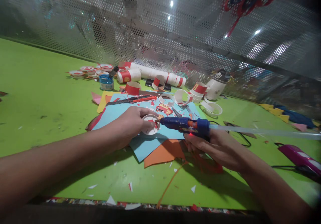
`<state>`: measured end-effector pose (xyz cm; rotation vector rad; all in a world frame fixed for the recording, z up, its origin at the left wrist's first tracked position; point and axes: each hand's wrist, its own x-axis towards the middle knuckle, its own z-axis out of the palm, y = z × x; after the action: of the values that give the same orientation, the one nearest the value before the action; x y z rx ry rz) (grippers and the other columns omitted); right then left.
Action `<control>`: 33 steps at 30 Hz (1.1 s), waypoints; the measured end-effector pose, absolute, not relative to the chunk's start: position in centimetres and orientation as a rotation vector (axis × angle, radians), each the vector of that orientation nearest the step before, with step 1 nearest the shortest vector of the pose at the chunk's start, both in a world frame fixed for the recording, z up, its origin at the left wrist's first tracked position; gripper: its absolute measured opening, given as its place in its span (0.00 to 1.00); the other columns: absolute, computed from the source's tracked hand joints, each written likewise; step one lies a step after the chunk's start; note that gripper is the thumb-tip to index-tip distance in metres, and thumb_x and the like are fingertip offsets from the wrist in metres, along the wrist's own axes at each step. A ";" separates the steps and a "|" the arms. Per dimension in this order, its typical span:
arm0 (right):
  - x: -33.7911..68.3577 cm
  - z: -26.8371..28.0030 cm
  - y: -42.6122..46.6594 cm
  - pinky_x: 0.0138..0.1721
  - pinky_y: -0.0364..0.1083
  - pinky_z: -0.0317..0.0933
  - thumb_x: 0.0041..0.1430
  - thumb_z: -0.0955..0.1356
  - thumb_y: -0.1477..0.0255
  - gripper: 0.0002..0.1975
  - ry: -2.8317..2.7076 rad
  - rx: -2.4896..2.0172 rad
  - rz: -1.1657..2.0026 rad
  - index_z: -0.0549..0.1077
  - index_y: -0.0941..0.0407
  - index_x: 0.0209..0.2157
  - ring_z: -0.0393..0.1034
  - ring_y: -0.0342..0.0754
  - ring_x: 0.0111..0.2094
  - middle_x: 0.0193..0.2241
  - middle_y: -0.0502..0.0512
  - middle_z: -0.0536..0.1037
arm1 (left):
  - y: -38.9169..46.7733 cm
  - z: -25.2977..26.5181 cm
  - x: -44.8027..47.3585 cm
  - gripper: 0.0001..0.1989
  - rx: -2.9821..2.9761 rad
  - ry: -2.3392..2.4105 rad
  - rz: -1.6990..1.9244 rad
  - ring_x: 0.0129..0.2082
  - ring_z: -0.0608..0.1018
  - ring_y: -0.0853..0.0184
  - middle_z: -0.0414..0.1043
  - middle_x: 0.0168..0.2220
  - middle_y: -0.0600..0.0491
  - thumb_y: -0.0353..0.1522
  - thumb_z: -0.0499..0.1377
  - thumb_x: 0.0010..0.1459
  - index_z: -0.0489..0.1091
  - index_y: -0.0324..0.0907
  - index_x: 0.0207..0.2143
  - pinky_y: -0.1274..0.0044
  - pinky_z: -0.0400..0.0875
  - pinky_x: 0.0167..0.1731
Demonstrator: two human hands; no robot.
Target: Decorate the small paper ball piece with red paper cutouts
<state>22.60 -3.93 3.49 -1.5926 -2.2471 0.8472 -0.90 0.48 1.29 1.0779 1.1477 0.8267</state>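
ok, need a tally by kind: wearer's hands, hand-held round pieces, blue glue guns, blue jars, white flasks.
Hands, left hand and right hand: 2
Held round piece: 1
Blue glue gun: 1
Blue jar: 1
White flask: 1
Total: 6

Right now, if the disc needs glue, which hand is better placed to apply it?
Probably the right hand: it holds the glue gun, whose tip points at the disc. The left hand is occupied with gripping that disc.
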 end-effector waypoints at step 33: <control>22.3 3.8 -4.3 0.28 0.44 0.58 0.65 0.58 0.53 0.24 -2.295 -1.549 0.826 0.70 0.56 0.28 0.64 0.45 0.26 0.25 0.52 0.71 | 0.3 1.6 -0.9 0.22 1.042 1.165 0.794 0.19 0.74 0.67 0.76 0.22 0.51 0.23 0.63 0.40 0.75 0.38 0.42 0.80 0.66 0.17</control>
<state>22.29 -4.31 3.79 -1.5489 -2.2951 0.8257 -0.89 0.31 1.60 1.0415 1.1654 0.7936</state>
